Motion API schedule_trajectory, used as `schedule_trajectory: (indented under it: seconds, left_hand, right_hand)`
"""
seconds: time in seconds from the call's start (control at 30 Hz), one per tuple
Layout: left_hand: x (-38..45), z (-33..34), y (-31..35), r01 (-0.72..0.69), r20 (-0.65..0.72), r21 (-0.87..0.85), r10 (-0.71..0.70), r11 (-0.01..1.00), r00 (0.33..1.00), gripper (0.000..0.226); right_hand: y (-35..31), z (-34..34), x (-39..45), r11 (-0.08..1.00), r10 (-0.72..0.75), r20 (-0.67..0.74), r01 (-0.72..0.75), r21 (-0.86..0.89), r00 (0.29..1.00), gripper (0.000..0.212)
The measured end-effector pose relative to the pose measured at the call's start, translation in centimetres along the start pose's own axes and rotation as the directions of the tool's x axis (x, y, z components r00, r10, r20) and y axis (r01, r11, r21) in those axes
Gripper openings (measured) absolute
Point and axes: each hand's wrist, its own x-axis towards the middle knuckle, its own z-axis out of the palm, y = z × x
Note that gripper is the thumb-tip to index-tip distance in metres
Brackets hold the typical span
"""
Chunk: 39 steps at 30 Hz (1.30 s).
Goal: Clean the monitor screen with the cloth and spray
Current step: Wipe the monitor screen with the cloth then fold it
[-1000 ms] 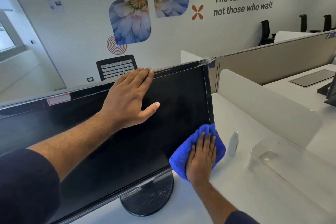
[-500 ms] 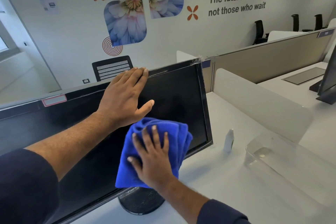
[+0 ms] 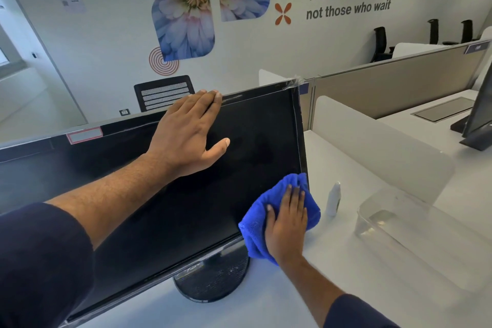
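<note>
Monitor [image 3: 186, 208] stands on the counter [image 3: 346, 282], its top edge steadied by the left hand [image 3: 186, 130], fingers straight and together. The right hand [image 3: 287, 225], fingers flat and slightly spread, presses the cloth [image 3: 254, 224] on the lower right corner; light overlapping strokes seem best.

Glossy black monitor screen [image 3: 186, 194], fluffy blue cloth [image 3: 255, 224], clear plastic tray [image 3: 415, 242], smooth white desk [image 3: 332, 261].

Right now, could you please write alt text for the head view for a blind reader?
A person's right hand presses a blue microfibre cloth against the lower right corner of a black monitor screen, while the left hand rests flat near its top edge. A white spray bottle stands on the white desk beside a clear plastic tray.
</note>
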Motion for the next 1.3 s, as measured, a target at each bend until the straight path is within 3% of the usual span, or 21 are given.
schedule_trajectory:
  seconds: [0.2, 0.4, 0.57, 0.67, 0.73, 0.8, 0.9, 1.07, 1.1, 1.17, 1.3]
  left_hand:
    - [-0.1, 0.0, 0.1, 0.014, 0.002, 0.001, -0.014, 1.0, 1.0, 0.088]
    - [-0.1, -0.1, 0.4, 0.039, 0.007, -0.025, -0.039, 0.999, 0.999, 0.087]
    - [-0.2, -0.5, 0.4, 0.046, 0.01, -0.045, -0.045, 0.998, 0.999, 0.086]
    - [-0.3, -0.6, 0.3, 0.036, 0.021, -0.053, -0.035, 0.998, 0.999, 0.087]
    - [-0.3, -0.8, 0.2, 0.03, 0.022, -0.066, -0.029, 0.997, 0.999, 0.087]
    - [-0.3, -0.9, 0.2, 0.027, 0.031, -0.083, -0.024, 0.996, 0.999, 0.086]
    - [-0.4, -1.2, -0.1, 0.016, 0.052, -0.109, -0.01, 0.994, 0.999, 0.087]
    - [-0.7, -1.8, -1.2, -0.048, 0.092, -0.1, 0.057, 0.994, 0.994, 0.09]
    - [-0.8, -1.9, -1.4, -0.059, 0.092, -0.095, 0.068, 0.994, 0.993, 0.09]
    - [-1.2, -2.0, -1.6, -0.065, 0.083, -0.082, 0.071, 0.995, 0.994, 0.09]
    - [-2.6, -1.8, -2.0, -0.057, 0.077, -0.041, 0.06, 0.998, 0.995, 0.09]
  right_hand:
    - [-2.1, 0.5, -2.8, 0.978, 0.1, -0.065, -0.086, 0.191, 0.993, 0.057]
    - [-2.9, 0.7, -5.6, 0.991, 0.003, -0.054, 0.004, 0.132, 0.999, 0.04]
    - [-5.0, 0.9, -8.5, 0.983, -0.175, -0.03, 0.176, 0.043, 0.984, 0.036]
    - [-6.8, 0.8, -10.4, 0.923, -0.382, 0.049, 0.384, -0.03, 0.923, 0.022]
    - [-7.8, 0.8, -11.3, 0.869, -0.484, 0.146, 0.493, -0.03, 0.863, 0.026]
    - [-9.0, 0.8, -12.0, 0.819, -0.555, 0.239, 0.574, -0.014, 0.797, 0.045]
    - [-10.5, 0.8, -13.1, 0.746, -0.632, 0.316, 0.666, -0.001, 0.708, 0.049]
    - [-10.2, 0.6, -12.4, 0.684, -0.692, 0.344, 0.729, 0.031, 0.634, 0.055]
    - [-9.8, 0.3, -11.9, 0.696, -0.686, 0.317, 0.718, 0.023, 0.655, 0.06]
    - [-8.8, -0.5, -10.7, 0.784, -0.617, 0.183, 0.619, 0.056, 0.765, 0.058]
    - [-6.2, -2.5, -6.2, 0.943, -0.269, -0.079, 0.279, 0.181, 0.96, 0.049]
